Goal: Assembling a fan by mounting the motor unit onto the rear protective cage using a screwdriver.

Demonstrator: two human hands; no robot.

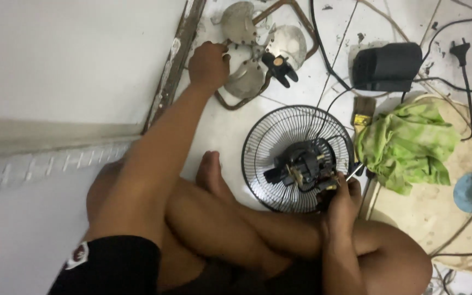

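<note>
Right now my left hand (208,64) is stretched far out across the floor (219,131), and its grip is curled shut on the edge of the clear fan blade (258,49) that lies up by the wall. My right hand (341,199) is down close to me, at the lower right side of the fan motor (301,164). Its fingers are bent and pressed against the motor, and a thin shiny tip pokes out above them, but I cannot tell what that is or if my grip is really pinching it. The motor sits in the middle of the round black wire guard (263,139), and the guard lies flat on the floor just beside my foot (211,169). I think the good way to do this is to keep my right hand steady so the motor and guard do not slide. I should lift the blade gently, because it looks thin and may bend or crack. A black part (279,66) lies on the blade and a brown metal frame (296,11) sits touching it, so I should pull the blade out slowly and not snag them. Near the guard are a green cloth (405,145), a black box (388,66) and some black cords (465,93), so I should bring the blade in low and on the side away from those.
</note>
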